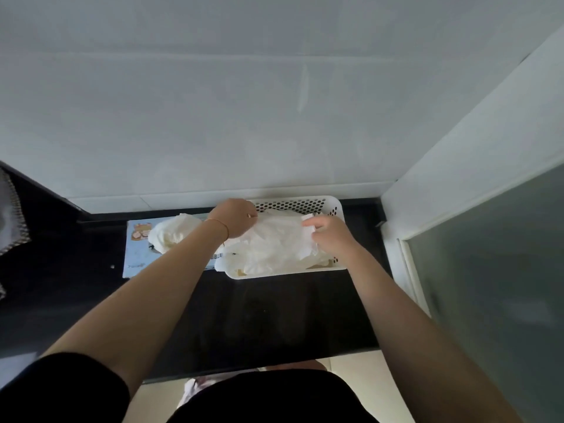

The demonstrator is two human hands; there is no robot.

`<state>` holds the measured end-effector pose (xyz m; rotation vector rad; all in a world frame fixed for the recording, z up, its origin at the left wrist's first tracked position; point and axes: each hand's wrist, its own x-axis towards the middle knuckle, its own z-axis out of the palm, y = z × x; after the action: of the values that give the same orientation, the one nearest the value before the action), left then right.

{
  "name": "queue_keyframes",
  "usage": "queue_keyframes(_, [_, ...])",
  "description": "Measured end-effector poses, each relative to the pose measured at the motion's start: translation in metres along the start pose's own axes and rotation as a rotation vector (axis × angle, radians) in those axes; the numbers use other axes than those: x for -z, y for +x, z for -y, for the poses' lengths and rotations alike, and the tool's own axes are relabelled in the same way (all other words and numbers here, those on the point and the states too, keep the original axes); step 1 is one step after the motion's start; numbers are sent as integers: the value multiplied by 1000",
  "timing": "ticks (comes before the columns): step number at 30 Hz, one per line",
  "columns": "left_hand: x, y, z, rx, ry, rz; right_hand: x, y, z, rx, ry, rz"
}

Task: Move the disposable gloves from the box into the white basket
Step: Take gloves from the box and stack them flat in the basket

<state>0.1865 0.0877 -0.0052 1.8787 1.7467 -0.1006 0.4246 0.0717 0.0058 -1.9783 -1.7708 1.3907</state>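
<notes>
Grip state: the left hand (236, 219) and the right hand (331, 236) are each pinched on the sheet of disposable gloves (274, 239), which is held spread over the white basket (332, 206) at the far right of the worktop (259, 315). More gloves (174, 232) are bunched on the box (137, 251), just left of the basket. Risk, as judged: thin film may cling to the fingers on release, or be left draped over the basket's near rim, and slide onto the worktop.
</notes>
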Motion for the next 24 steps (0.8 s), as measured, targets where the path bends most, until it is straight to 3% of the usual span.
queue_keyframes(5, [-18, 17, -14, 75, 143, -115, 5, 15, -18, 32, -139, -21])
queue_keyframes(8, [-27, 11, -26, -33, 280, -375, 7, 22, -23, 51, -220, -15])
queue_keyframes(10, [-38, 3, -35, -105, 218, -456, 7, 26, -25, 61, -272, -11])
queue_keyframes(13, [-67, -9, -46, -216, 178, -259, 4, 29, -30, 59, -316, -29])
queue_keyframes(15, [-82, -13, -46, -188, 235, -155, 3, 28, -32, 67, -380, -54])
queue_keyframes(24, [-94, -11, -22, -29, 276, -83, -5, 25, -26, 183, -857, -111])
